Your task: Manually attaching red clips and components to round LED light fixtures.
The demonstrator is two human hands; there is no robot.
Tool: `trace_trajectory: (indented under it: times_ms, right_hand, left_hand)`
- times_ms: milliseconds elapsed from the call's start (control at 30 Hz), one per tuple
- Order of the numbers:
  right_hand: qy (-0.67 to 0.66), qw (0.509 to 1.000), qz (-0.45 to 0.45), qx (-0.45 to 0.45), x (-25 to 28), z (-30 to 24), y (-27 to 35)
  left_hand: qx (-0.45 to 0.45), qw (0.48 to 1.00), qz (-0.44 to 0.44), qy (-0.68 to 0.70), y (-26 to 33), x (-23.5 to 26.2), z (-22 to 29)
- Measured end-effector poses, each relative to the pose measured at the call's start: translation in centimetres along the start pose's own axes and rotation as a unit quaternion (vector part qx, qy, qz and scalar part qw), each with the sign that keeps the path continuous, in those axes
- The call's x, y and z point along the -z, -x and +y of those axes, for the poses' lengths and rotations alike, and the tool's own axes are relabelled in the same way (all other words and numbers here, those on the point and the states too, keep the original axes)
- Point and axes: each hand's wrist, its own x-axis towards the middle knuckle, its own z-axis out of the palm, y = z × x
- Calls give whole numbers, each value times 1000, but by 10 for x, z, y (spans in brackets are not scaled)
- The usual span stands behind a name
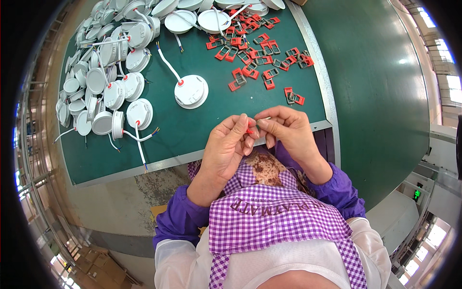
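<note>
Left hand (226,147) and right hand (285,131) meeting fingertip to fingertip, both pinched shut on one small red clip (250,131), mostly hidden between fingers. Beyond the grip: single white round lamp (191,91) on green table (192,130). Further beyond: scattered red clips (255,50); left of those, heaped white lamps (103,72).

One white round lamp (191,91) is set apart on the green table (192,130). Some thirty more white lamps (103,72) are heaped at the left. About thirty red clips (255,48) are scattered at the right.
</note>
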Motion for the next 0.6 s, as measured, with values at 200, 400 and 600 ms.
trace_trajectory:
  times_ms: [200,400,600]
  right_hand:
    - [301,939,81,143,-2,9,4]
    - [25,1000,-9,13,4,3,2]
    - [-107,994,-23,-18,7,7,-4]
  left_hand:
    - [-40,999,28,-6,-3,2,-3]
    - [-74,996,54,4,-5,2,-8]
    - [-82,996,29,10,-9,-4,-7]
